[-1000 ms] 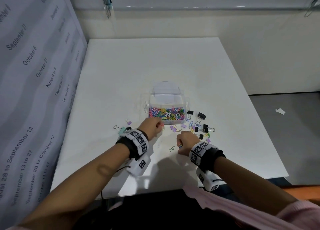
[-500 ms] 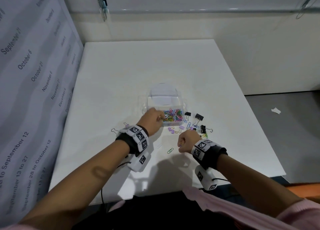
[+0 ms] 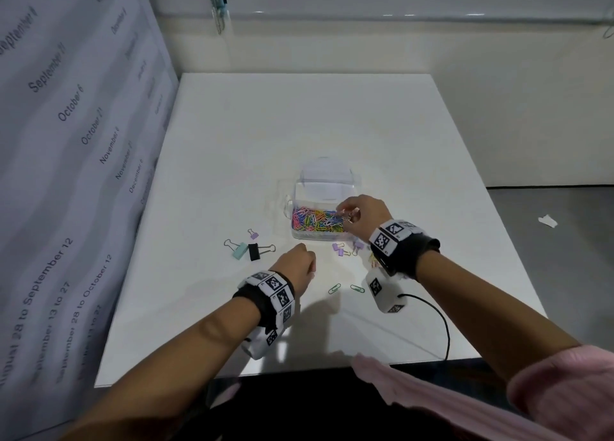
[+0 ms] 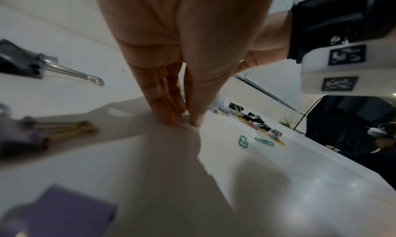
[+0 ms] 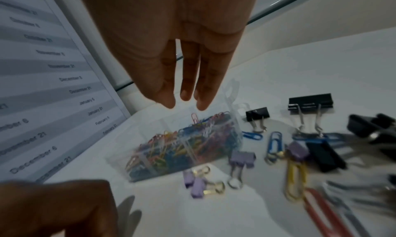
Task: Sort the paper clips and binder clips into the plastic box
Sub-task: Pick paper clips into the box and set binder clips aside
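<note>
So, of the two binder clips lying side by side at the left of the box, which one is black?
The black binder clip is the right one of the pair, nearer the left hand; its neighbour, the mint green binder clip, lies further left.

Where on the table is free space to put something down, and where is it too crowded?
The table is bare beyond the plastic box, up to the far edge and the calendar wall. A smaller patch lies near the front edge, between both forearms. It is crowded right of the box under the right hand, and left of the left hand, by the mint and black binder clips.
</note>
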A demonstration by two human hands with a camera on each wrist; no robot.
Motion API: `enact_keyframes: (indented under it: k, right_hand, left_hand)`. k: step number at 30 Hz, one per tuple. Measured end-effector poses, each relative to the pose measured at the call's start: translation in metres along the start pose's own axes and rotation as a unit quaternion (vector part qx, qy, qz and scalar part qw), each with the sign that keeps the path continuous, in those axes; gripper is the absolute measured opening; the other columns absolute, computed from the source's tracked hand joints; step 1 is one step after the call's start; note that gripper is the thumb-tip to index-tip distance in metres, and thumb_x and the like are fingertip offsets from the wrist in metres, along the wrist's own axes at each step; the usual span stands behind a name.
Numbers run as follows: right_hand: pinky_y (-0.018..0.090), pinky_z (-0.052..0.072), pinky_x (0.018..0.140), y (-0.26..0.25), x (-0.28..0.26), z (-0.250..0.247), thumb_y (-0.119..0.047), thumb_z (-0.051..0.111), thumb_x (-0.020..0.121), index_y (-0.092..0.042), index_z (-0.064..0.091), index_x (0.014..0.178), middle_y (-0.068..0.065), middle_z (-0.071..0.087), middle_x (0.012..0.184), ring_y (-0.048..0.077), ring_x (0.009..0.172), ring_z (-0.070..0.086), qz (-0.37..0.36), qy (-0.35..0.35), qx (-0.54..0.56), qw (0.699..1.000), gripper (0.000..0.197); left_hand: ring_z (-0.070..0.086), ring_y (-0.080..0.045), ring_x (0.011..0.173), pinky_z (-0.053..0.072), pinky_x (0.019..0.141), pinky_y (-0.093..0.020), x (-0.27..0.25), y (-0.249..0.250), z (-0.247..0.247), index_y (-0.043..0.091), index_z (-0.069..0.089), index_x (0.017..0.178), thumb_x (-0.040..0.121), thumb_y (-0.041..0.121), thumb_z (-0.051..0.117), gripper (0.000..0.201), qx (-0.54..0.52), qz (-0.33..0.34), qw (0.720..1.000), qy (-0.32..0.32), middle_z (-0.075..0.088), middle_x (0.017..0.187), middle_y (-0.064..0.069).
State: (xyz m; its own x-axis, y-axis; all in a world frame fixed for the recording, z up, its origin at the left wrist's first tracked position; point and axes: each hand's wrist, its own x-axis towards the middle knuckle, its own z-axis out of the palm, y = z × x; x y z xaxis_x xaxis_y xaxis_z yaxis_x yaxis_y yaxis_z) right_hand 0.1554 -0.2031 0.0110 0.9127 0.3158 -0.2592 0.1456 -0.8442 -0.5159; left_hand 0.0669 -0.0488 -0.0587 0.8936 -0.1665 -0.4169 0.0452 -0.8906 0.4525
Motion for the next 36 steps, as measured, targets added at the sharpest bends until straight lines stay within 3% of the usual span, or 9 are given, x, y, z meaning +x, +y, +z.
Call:
enact_keyframes:
  k: [5, 9, 13, 16, 19, 24, 28, 31, 36]
  right_hand:
    - [0.023, 0.044, 0.069, 0.024, -0.030, 0.022, -0.004, 0.056, 0.075, -0.013, 0.069, 0.081, 0.003, 0.065, 0.082, 0.016, 0.075, 0.056, 0.004, -0.046, -0.013, 0.999, 0.017]
    - [0.016, 0.040, 0.060, 0.047, -0.053, 0.034, -0.019, 0.071, 0.073, -0.016, 0.067, 0.088, -0.004, 0.058, 0.076, 0.012, 0.075, 0.054, 0.031, -0.171, -0.064, 0.983, 0.016]
    - [0.017, 0.032, 0.057, 0.056, -0.066, 0.046, -0.023, 0.072, 0.075, -0.012, 0.067, 0.095, -0.007, 0.055, 0.075, 0.013, 0.080, 0.050, 0.039, -0.157, -0.056, 0.985, 0.023]
    - [0.018, 0.028, 0.064, 0.058, -0.070, 0.051, -0.020, 0.070, 0.078, -0.007, 0.069, 0.094, 0.003, 0.068, 0.091, 0.021, 0.094, 0.058, 0.012, -0.136, -0.051, 0.989, 0.021]
    - [0.015, 0.024, 0.065, 0.059, -0.070, 0.054, -0.018, 0.067, 0.080, -0.004, 0.068, 0.092, -0.007, 0.060, 0.078, 0.021, 0.087, 0.052, 0.004, -0.142, -0.045, 0.989, 0.019]
    - [0.020, 0.029, 0.069, 0.052, -0.060, 0.050, -0.011, 0.056, 0.084, -0.013, 0.065, 0.087, 0.014, 0.068, 0.101, 0.027, 0.098, 0.059, -0.025, -0.173, -0.089, 0.980, 0.010]
    - [0.025, 0.051, 0.074, 0.035, -0.033, 0.021, -0.007, 0.053, 0.081, -0.016, 0.063, 0.077, 0.005, 0.072, 0.093, 0.018, 0.083, 0.062, -0.003, -0.114, -0.055, 0.992, 0.014]
    - [0.013, 0.044, 0.062, 0.012, -0.010, -0.002, -0.005, 0.056, 0.082, -0.011, 0.067, 0.083, 0.000, 0.068, 0.087, 0.010, 0.076, 0.058, -0.007, -0.064, 0.001, 0.998, 0.013]
    - [0.017, 0.042, 0.064, -0.007, 0.013, -0.021, -0.011, 0.053, 0.088, -0.014, 0.069, 0.093, -0.006, 0.061, 0.086, 0.011, 0.073, 0.056, -0.038, 0.013, 0.052, 0.998, 0.017]
  left_hand:
    - [0.059, -0.030, 0.095, 0.046, 0.085, -0.037, -0.005, 0.002, -0.001, 0.008, 0.056, 0.100, 0.090, 0.014, 0.046, 0.015, -0.023, 0.013, 1.000, 0.017, 0.063, 0.105, -0.012]
    - [0.059, -0.032, 0.091, 0.048, 0.083, -0.041, -0.005, 0.011, 0.003, 0.010, 0.049, 0.106, 0.090, 0.009, 0.042, 0.017, -0.043, 0.044, 0.998, 0.017, 0.065, 0.099, -0.014]
    - [0.056, -0.033, 0.099, 0.044, 0.089, -0.040, -0.003, 0.023, 0.011, 0.008, 0.057, 0.103, 0.090, 0.007, 0.039, 0.022, 0.006, 0.075, 0.997, -0.020, 0.057, 0.109, -0.014]
    - [0.057, -0.030, 0.095, 0.046, 0.086, -0.039, -0.003, 0.028, 0.014, 0.009, 0.056, 0.101, 0.089, 0.023, 0.051, 0.019, 0.024, 0.083, 0.996, -0.015, 0.056, 0.107, -0.011]
    - [0.056, -0.030, 0.096, 0.048, 0.085, -0.040, -0.006, 0.029, 0.018, 0.010, 0.055, 0.102, 0.083, 0.030, 0.061, 0.028, 0.054, 0.081, 0.995, -0.034, 0.053, 0.109, -0.009]
    - [0.056, -0.035, 0.099, 0.049, 0.085, -0.043, -0.006, 0.032, 0.022, 0.008, 0.058, 0.101, 0.090, 0.022, 0.051, 0.019, 0.059, 0.088, 0.994, -0.039, 0.052, 0.111, -0.014]
    - [0.055, -0.037, 0.101, 0.049, 0.084, -0.047, -0.007, 0.036, 0.023, 0.000, 0.055, 0.105, 0.091, 0.011, 0.046, 0.020, 0.074, 0.090, 0.992, -0.042, 0.050, 0.114, -0.019]
    - [0.054, -0.038, 0.102, 0.047, 0.085, -0.049, -0.008, 0.035, 0.024, -0.003, 0.052, 0.107, 0.092, 0.007, 0.046, 0.020, 0.073, 0.089, 0.992, -0.047, 0.049, 0.115, -0.021]
    - [0.054, -0.037, 0.097, 0.043, 0.082, -0.043, -0.011, 0.035, 0.021, -0.001, 0.051, 0.102, 0.088, 0.000, 0.042, 0.017, 0.058, 0.099, 0.993, -0.042, 0.053, 0.110, -0.021]
